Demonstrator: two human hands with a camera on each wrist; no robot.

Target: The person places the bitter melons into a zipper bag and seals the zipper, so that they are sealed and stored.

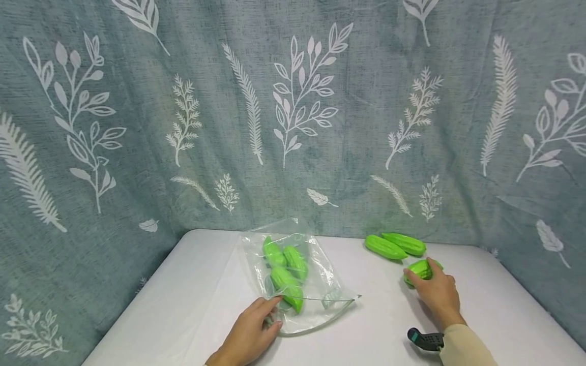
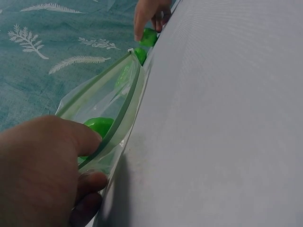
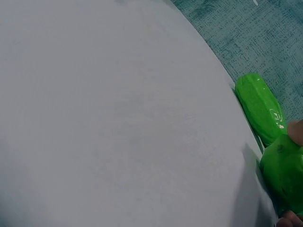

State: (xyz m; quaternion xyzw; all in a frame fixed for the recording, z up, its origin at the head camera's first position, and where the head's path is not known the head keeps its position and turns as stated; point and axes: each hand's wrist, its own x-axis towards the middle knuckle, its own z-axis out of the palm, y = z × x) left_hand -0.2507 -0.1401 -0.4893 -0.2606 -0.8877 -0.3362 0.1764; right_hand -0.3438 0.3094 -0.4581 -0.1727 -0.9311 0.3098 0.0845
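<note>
A clear zip bag (image 1: 316, 284) with a green-edged mouth lies on the table, the mouth parted and facing the near side. Three bright green, ridged, cucumber-like vegetables (image 1: 286, 284) are inside it. My left hand (image 1: 251, 328) pinches the left end of the bag's mouth; the left wrist view shows the thumb (image 2: 85, 137) at the rim. At the right, my right hand (image 1: 438, 294) grips another green vegetable (image 1: 418, 269) between thumb and fingers, low over the table. Part of this vegetable (image 3: 286, 170) shows at the right wrist view's edge.
Two more green vegetables (image 1: 384, 247) lie together near the table's back edge, just beyond my right hand. A white cloth covers the table (image 1: 366, 330). Behind it hangs a blue-green curtain (image 1: 348, 127) with white leaf prints. A black strap (image 1: 426, 339) sticks out beside my right wrist.
</note>
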